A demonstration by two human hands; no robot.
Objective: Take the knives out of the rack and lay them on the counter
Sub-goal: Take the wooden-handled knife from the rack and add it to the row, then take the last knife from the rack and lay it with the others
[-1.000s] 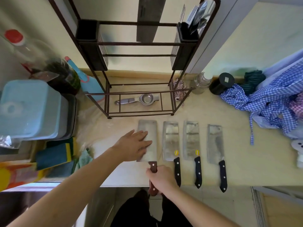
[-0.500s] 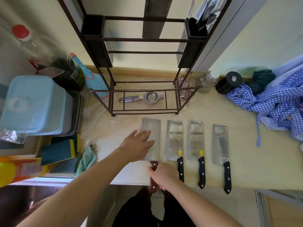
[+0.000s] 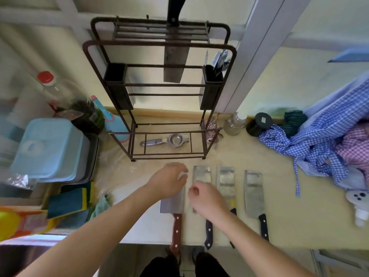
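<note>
Both hands have let go of the brown-handled cleaver (image 3: 173, 204), left hand (image 3: 168, 181) and right hand (image 3: 207, 198) loosely open and empty above the counter (image 3: 289, 220) beside it, while one remaining cleaver (image 3: 175, 62) hangs vertically in the rack (image 3: 159, 44), straight beyond both hands, about equally near either.

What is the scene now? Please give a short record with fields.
knives on counter: four cleavers in a row, handles toward the person
leftmost: brown-handled cleaver
left hand: over that cleaver's blade
right hand: over the second cleaver, holding nothing
rack: one cleaver hangs in it
counter: checked cloth at right
</note>
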